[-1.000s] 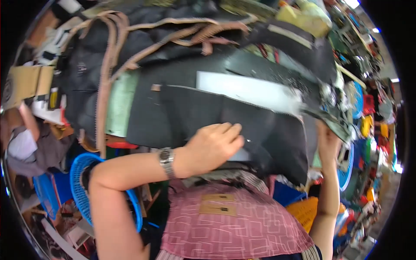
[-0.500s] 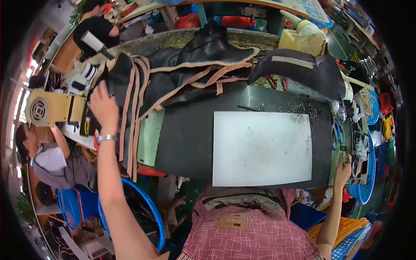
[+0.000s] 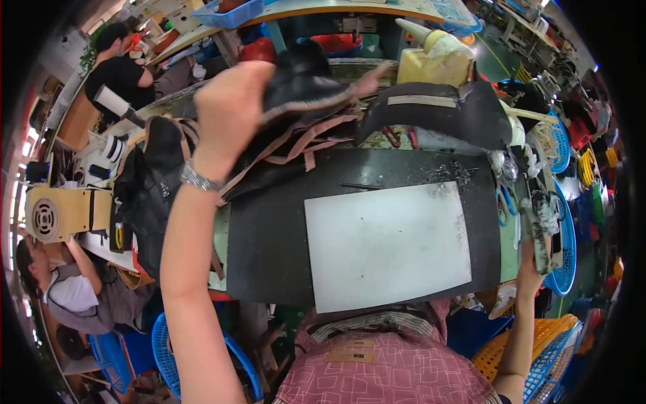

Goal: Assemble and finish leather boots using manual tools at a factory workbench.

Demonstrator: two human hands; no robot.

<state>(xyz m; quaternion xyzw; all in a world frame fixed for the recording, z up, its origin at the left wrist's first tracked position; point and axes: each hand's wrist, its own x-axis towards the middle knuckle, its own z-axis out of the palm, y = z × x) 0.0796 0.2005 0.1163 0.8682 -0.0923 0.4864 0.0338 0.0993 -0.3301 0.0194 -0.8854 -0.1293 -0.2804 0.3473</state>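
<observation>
My left hand (image 3: 232,108), blurred and closed, is at the far left of the bench, over a pile of black leather pieces. It grips a black leather piece (image 3: 306,81) with a pale stitched edge; the fingertips are hidden behind the hand. At the right end of the bench my right hand (image 3: 529,277) is closed beside a narrow tray (image 3: 553,242) of small items. What it holds is smeared and cannot be made out. A white cutting board (image 3: 389,249) lies on the dark mat (image 3: 269,242) between my arms.
More black leather (image 3: 145,195) lies at the left. A curved dark piece (image 3: 437,111) and a yellow jug (image 3: 431,66) are at the back right. Blue-handled scissors (image 3: 506,202) lie near the tray. Blue baskets (image 3: 161,343) stand below the bench. Two people sit at the left.
My left hand has moved from the left stack across to the right and closed on the black leather piece, which now blurs. My right hand has moved slightly nearer. The whole view has shifted.
</observation>
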